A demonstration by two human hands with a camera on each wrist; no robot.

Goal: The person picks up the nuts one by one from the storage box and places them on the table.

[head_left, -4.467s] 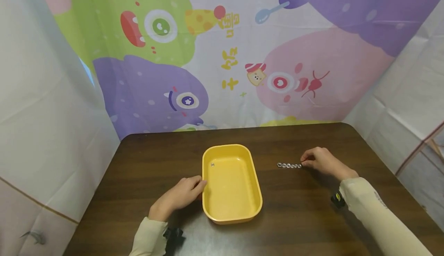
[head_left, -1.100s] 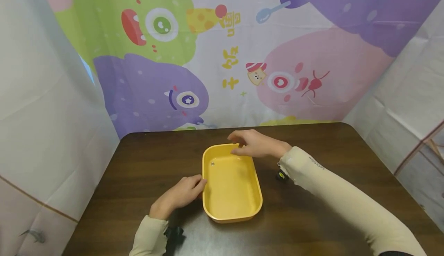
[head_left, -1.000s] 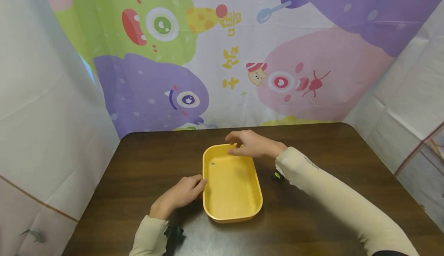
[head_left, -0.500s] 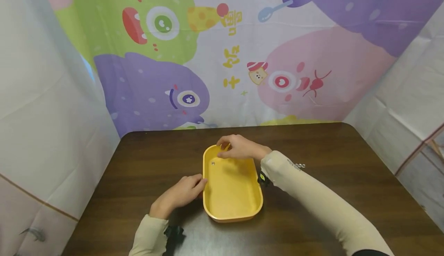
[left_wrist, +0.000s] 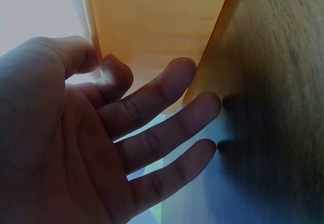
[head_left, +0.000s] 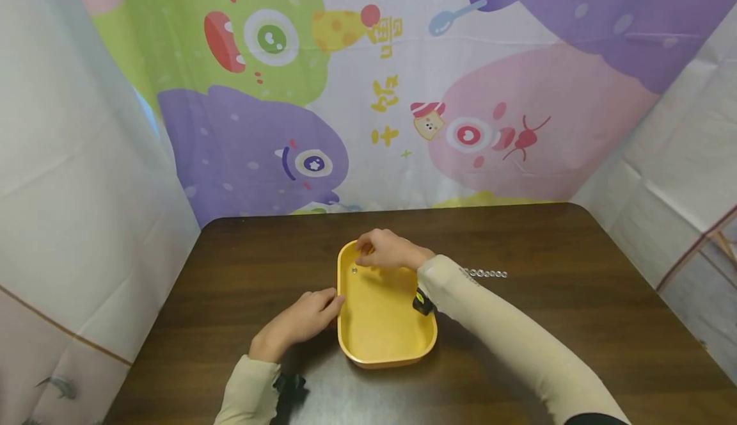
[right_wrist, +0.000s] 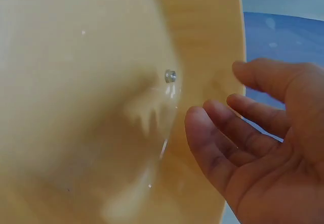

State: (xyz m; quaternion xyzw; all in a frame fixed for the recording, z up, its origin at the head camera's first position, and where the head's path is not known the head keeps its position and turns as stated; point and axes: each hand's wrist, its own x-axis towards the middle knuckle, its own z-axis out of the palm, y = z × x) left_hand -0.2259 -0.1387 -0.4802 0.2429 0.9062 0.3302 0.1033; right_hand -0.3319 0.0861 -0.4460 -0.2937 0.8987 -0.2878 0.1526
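Note:
A yellow rectangular tray [head_left: 387, 358] stands on the dark wooden table. My left hand [head_left: 302, 321] is at its left side; in the left wrist view the thumb [left_wrist: 81, 57] and index finger pinch the rim while the other fingers spread along the outer wall. One small silver nut [right_wrist: 170, 76] lies on the tray floor near the far left corner. Over that far end hovers my right hand [head_left: 388, 249], its fingers bent loosely and nothing between thumb and fingertips in the right wrist view. The nut is just beyond those fingertips.
To the right of the tray, a row of several small silver nuts [head_left: 488, 274] lies on the table [head_left: 518, 239], its left end partly covered by my right sleeve [head_left: 495, 322]. A cartoon-printed curtain [head_left: 391, 175] hangs behind the table's far edge.
From the right end of the nut row, my right hand has moved left and over the tray's far end, lowering toward the nut. The left hand and the tray stay in place.

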